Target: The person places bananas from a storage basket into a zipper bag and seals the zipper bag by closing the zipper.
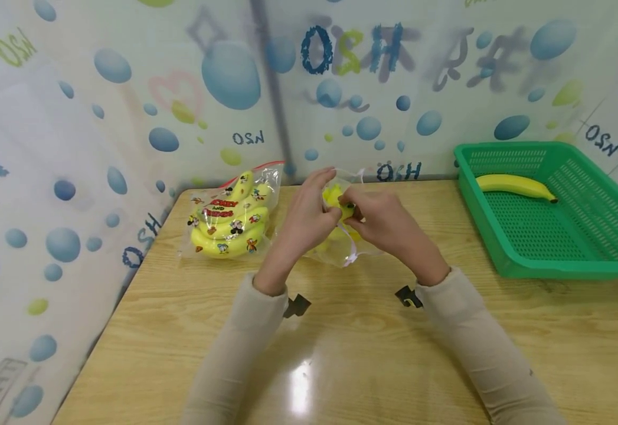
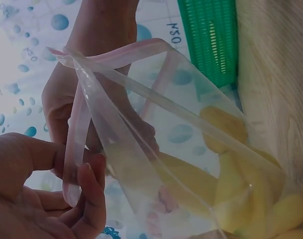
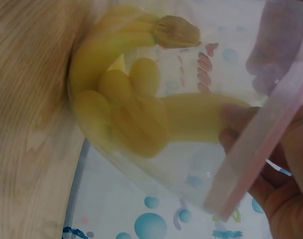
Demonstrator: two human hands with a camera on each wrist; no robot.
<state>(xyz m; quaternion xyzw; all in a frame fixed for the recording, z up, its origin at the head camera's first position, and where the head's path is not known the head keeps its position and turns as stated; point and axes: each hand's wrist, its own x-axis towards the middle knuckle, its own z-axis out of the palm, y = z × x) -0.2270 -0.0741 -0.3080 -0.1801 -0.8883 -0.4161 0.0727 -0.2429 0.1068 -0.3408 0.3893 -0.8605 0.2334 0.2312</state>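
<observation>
A clear zip bag (image 1: 340,251) with a pink closing strip (image 2: 74,149) holds a bunch of yellow bananas (image 3: 126,114) and rests on the wooden table (image 1: 372,354) at its middle back. My left hand (image 1: 326,195) pinches the pink strip between thumb and fingers (image 2: 89,174) at one side of the bag's mouth. My right hand (image 1: 359,215) grips the other side of the mouth, fingers (image 3: 286,174) curled on the strip (image 3: 256,154). One banana's end lies right by those fingers. The bag's mouth stands pulled apart.
A second bag (image 1: 231,218) printed with cartoon figures lies at the back left, full of bananas. A green plastic basket (image 1: 579,236) at the right holds a single banana (image 1: 516,186). A bubble-patterned curtain (image 1: 128,118) closes off the back and left.
</observation>
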